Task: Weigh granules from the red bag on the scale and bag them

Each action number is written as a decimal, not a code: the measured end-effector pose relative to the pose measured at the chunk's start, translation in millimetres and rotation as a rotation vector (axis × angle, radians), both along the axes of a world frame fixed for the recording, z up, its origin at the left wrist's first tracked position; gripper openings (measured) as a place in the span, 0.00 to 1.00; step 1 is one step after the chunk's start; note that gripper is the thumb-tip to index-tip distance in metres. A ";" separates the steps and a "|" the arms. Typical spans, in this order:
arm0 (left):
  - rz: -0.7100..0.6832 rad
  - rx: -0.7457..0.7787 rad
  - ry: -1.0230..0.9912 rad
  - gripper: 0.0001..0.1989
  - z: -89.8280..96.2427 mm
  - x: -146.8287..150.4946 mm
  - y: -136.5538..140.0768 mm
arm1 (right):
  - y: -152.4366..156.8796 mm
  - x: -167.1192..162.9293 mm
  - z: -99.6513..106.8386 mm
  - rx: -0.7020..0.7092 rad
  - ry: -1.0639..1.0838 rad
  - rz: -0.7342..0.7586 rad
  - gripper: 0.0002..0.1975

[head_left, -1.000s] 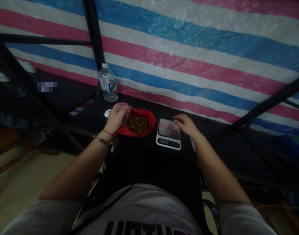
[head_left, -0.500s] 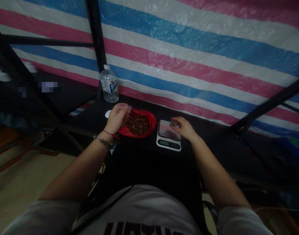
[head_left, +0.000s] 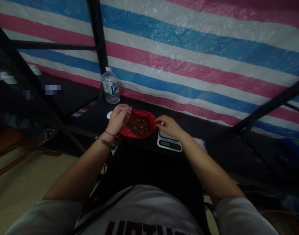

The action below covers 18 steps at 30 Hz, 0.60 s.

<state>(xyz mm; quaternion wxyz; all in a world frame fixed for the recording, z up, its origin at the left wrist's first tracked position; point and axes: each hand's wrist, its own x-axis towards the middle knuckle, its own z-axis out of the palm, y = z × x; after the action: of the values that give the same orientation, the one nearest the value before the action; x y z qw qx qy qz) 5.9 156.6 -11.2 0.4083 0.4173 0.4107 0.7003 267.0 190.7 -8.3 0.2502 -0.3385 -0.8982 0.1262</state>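
Note:
My left hand (head_left: 117, 118) is closed on a small clear plastic bag (head_left: 126, 110), at the left edge of an open red plastic bag (head_left: 151, 117). Loose brown dried pieces (head_left: 139, 126) fill the red bag. My right hand (head_left: 169, 126) reaches over the white digital scale (head_left: 164, 148), its fingertips at the right rim of the red bag. Thumb and fingers are a little apart, and I see nothing between them. The hand and forearm cover much of the scale's metal plate; the display digits are too dim to read.
A large clear bottle (head_left: 111, 87) stands behind my left hand. A white round object (head_left: 109, 115) lies beside that hand. A pale flat item (head_left: 200, 143) shows past my right forearm. Black frame posts (head_left: 99, 39) and a striped plastic sheet (head_left: 188, 62) rise behind the black table (head_left: 213, 130).
My right hand has moved left from the scale's plate to the rim of the red bag. The small clear item at its fingers no longer shows. My left hand keeps its place.

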 end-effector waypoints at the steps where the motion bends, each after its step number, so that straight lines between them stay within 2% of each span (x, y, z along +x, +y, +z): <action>1: -0.003 0.017 0.003 0.07 -0.3 -0.2 -0.1 | 0.9 -19.7 0.9 -0.009 -0.034 0.086 0.10; 4: 0.002 0.066 0.021 0.08 -0.7 0.5 0.5 | 7.8 -74.4 -4.8 0.006 -0.155 0.208 0.13; 6: 0.008 0.077 0.016 0.09 -2.4 2.6 1.8 | 14.0 -100.8 -11.9 0.001 -0.261 0.228 0.20; 8: 0.016 0.071 -0.012 0.09 -6.8 5.6 3.1 | 19.5 -116.2 -18.0 -0.021 -0.373 0.222 0.22; 12: 0.094 0.065 -0.060 0.10 -21.7 7.1 1.1 | 26.5 -120.1 -22.7 -0.030 -0.443 0.230 0.13; 18: 0.283 0.127 -0.080 0.10 -36.0 -10.9 -0.8 | 34.9 -110.3 -18.5 -0.005 -0.365 0.238 0.11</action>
<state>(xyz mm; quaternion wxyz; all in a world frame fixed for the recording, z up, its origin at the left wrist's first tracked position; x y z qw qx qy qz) -5.1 155.8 -47.2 0.2945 0.3518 0.4038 0.7915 156.7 225.6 -26.9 0.0657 -0.2480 -0.9620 0.0939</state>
